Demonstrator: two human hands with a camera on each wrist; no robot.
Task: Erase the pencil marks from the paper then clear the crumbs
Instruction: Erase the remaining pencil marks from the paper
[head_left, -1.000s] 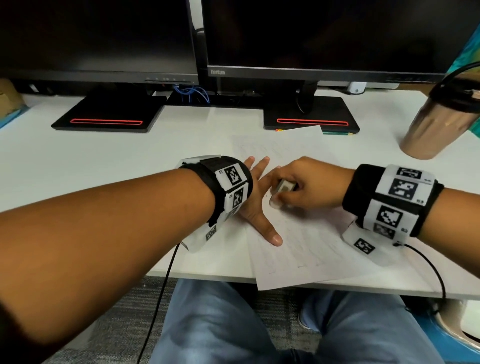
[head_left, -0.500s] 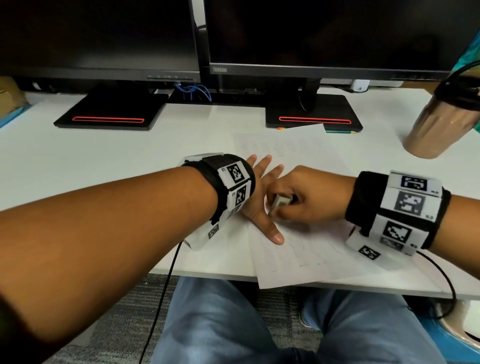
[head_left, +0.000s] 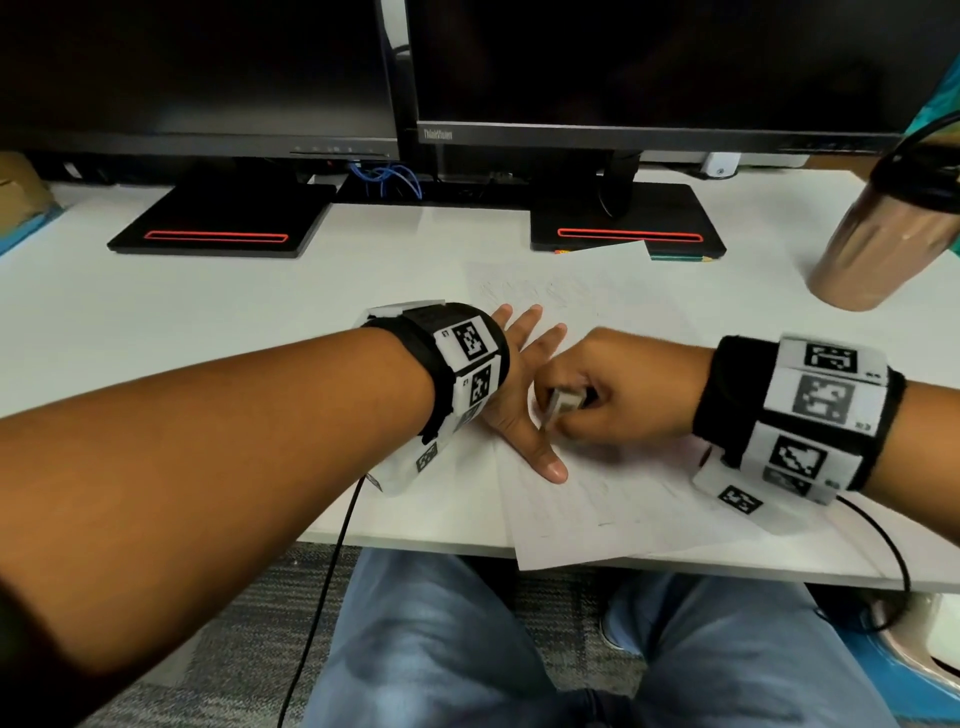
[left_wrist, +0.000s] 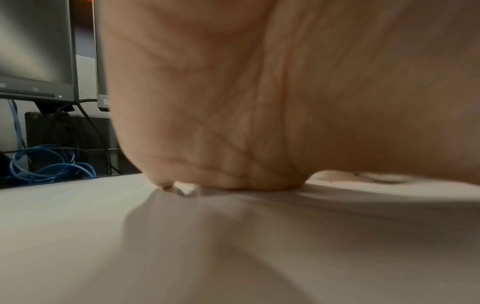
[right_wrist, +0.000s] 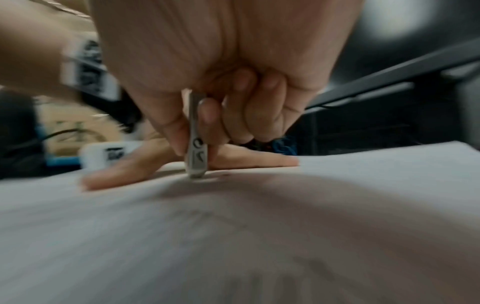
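A white sheet of paper (head_left: 613, 499) with faint pencil marks lies on the white desk, its near corner over the front edge. My left hand (head_left: 524, 374) lies flat on the paper, fingers spread and straight, pressing it down. My right hand (head_left: 618, 389) pinches a white eraser (head_left: 563, 402) between thumb and fingers. In the right wrist view the eraser (right_wrist: 197, 150) stands upright with its lower end on the paper (right_wrist: 259, 236), just in front of the left hand's fingers (right_wrist: 249, 159). The left wrist view is mostly filled by the palm (left_wrist: 259, 102) resting on the sheet.
Two dark monitors stand at the back on black bases (head_left: 218, 223) (head_left: 623, 228). A copper-coloured tumbler (head_left: 883, 244) with a black lid stands at the right. Blue cables (head_left: 389, 179) lie behind the bases. My knees in jeans show below the desk edge (head_left: 415, 540).
The right hand with the eraser has slid toward me and closer to the left thumb, rubbing across the paper. The left hand has stayed flat in place.
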